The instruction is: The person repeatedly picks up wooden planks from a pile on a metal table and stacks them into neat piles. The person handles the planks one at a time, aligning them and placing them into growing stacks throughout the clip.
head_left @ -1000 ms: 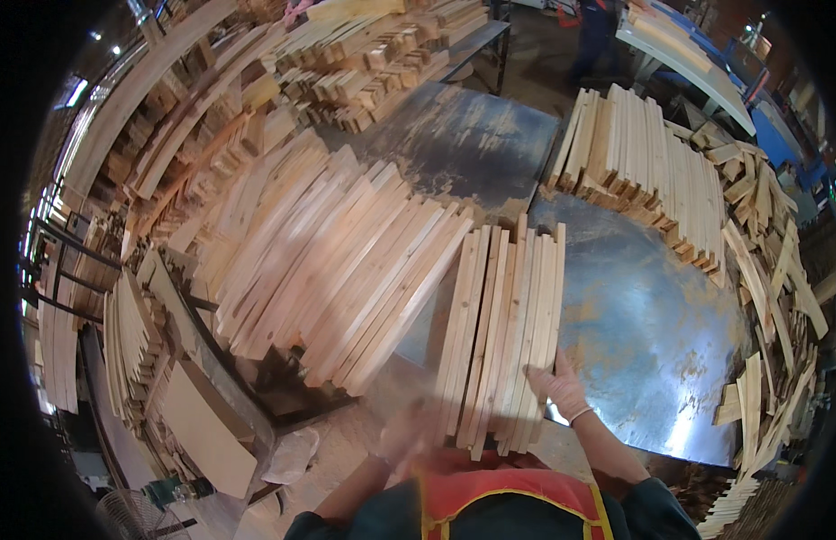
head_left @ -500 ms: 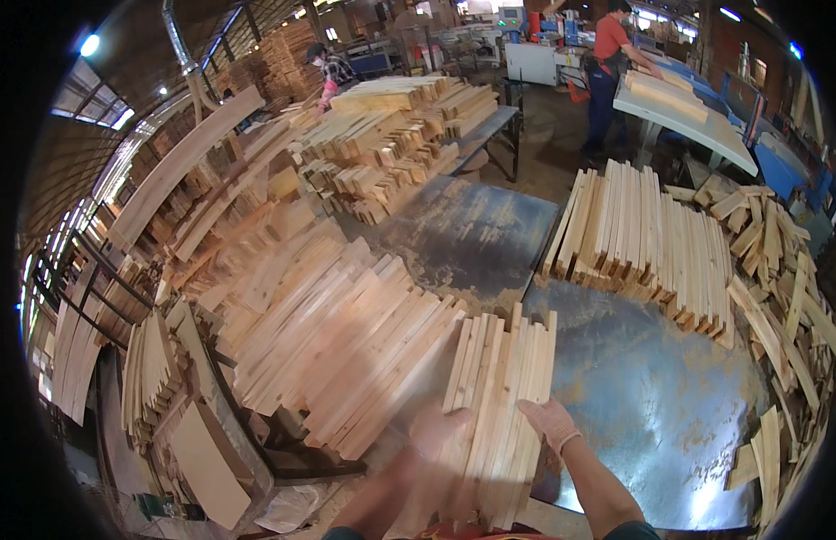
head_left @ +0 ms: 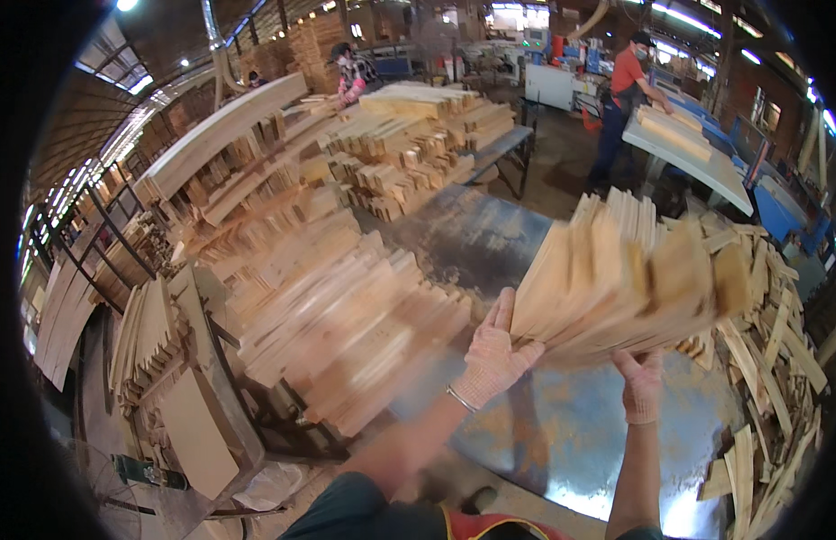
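A bundle of wooden slats, blurred by motion, is held up tilted over the metal table. My left hand, in a pale work glove, presses against the bundle's left end with fingers stretched along it. Under its lower right side, my right hand grips it, the thumb showing and the other fingers partly hidden. The bundle covers most of a stack of slats behind it on the table. To the left of my hands lies a wide row of similar wooden slats.
The metal table carries sawdust patches. Scrap strips are heaped at the right edge. A large lumber pile stands farther back. One co-worker handles boards at a pale machine table; another person is behind the lumber pile.
The slat bundle has been lifted off the near part of the table and swung right, turning sideways. Both hands moved up and right with it, and the view has shifted slightly.
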